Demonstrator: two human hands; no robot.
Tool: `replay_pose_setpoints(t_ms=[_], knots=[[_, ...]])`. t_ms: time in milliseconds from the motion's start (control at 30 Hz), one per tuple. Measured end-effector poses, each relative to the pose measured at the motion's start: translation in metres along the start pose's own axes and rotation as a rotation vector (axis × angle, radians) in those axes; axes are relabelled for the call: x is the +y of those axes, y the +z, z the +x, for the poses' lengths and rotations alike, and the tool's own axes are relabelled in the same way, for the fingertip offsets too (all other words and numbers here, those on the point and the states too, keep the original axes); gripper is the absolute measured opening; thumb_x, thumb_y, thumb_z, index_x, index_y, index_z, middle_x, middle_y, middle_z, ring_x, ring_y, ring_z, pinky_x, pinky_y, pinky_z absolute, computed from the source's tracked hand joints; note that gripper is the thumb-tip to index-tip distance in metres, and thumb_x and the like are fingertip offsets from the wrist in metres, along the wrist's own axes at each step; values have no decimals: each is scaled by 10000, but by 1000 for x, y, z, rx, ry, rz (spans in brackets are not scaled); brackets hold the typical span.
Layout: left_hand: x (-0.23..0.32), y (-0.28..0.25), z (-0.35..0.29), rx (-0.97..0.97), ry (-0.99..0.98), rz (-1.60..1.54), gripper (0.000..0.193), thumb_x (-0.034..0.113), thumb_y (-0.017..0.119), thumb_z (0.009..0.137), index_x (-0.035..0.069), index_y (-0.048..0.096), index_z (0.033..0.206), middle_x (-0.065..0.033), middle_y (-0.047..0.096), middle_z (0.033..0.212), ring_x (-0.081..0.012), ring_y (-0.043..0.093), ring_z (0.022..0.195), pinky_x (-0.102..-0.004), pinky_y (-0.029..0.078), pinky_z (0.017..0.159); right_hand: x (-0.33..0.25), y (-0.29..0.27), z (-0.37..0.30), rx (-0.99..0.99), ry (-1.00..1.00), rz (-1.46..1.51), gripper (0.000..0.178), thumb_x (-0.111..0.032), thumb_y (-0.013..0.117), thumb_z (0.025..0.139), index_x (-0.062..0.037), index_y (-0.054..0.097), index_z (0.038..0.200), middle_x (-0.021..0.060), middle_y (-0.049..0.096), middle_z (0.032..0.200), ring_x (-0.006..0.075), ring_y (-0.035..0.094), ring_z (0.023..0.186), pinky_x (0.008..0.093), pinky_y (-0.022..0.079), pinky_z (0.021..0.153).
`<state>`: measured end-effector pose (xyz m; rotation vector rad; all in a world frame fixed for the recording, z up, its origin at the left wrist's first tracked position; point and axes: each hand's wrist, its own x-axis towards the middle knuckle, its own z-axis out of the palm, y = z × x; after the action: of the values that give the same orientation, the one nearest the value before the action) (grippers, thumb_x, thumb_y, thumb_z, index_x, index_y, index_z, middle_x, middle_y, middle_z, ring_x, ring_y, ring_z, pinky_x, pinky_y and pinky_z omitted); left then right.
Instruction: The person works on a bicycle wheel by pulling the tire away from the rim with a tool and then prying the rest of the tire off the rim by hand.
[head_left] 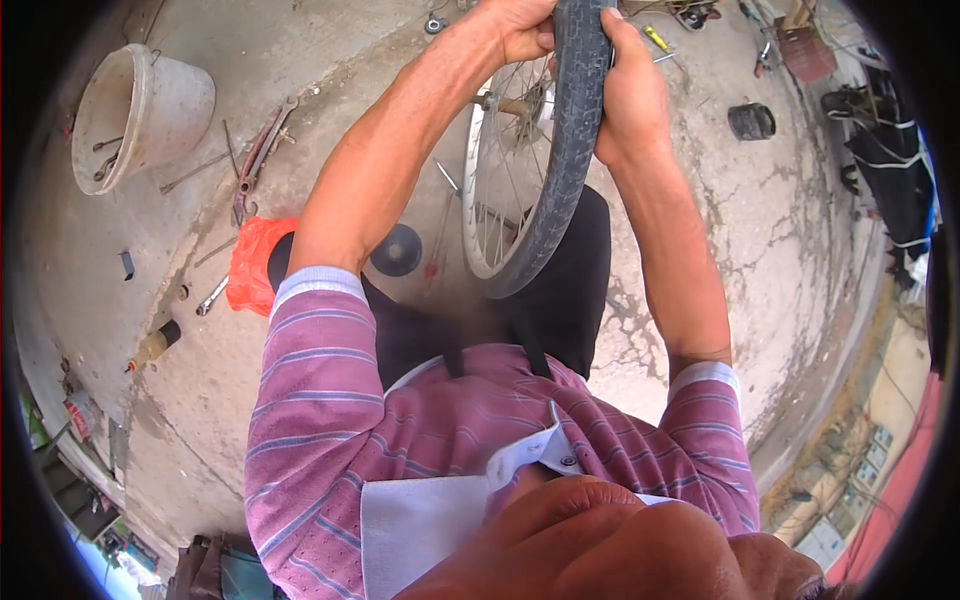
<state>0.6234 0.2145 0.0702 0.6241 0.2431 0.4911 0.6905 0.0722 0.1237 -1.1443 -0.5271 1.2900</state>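
A bicycle wheel (pixel 476 222) with a black knobbly tyre (pixel 570 150), pale rim and thin spokes stands upright in front of me, its lower part between my knees. My left hand (pixel 522 30) is closed on the tyre's left side near the top of the view, fingers curled. Opposite it, my right hand (pixel 632 105) grips the tyre's right side, the thumb lying along its edge; the other fingers are mostly hidden behind the tyre. A hub axle (pixel 505 104) sticks out to the left of the wheel.
On the concrete floor at left are a white bucket (pixel 180 110) with tools inside, rusty wrenches (pixel 258 160), an orange plastic bag (pixel 258 262) and a small bottle (pixel 152 344). A dark round disc (pixel 397 250) lies near my left leg. A black cylinder (pixel 751 121) lies at right.
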Motion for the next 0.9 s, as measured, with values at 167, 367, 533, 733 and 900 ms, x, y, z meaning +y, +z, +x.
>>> replay_pose_setpoints(t_ms=[167,367,533,733,900], knots=[[-8,28,27,106,44,56,269,361,630,1037,112,651,938,-36,665,769,-161,637,595,-311,553,499,-24,-31,19,195,-102,-390,464,-414,418,1092,-41,694,1115,53,720,898,137,656,762,290,505,646],[-29,32,33,192,82,47,327,382,640,1020,117,649,827,-24,620,642,-158,539,441,-307,404,362,-35,-40,20,213,-77,-602,557,-518,415,1070,-63,735,1050,41,740,850,135,676,733,271,469,614],[-27,42,14,194,111,-60,328,338,601,1040,76,663,852,-41,618,642,-157,537,452,-311,417,382,-27,-46,27,64,-241,-503,462,-397,401,1109,-37,690,1133,74,719,935,153,658,757,291,522,666],[-17,42,-14,259,129,135,357,336,679,991,38,665,796,-67,634,642,-160,518,436,-304,376,378,-33,-43,35,64,-124,-535,497,-447,411,1108,-63,705,991,34,688,771,146,622,636,267,462,558],[-6,53,-35,283,123,240,405,376,715,953,19,688,763,-88,640,623,-163,513,434,-312,342,382,-39,-59,50,107,-142,-633,547,-493,383,1097,-81,673,885,8,620,665,127,536,533,262,391,475]])
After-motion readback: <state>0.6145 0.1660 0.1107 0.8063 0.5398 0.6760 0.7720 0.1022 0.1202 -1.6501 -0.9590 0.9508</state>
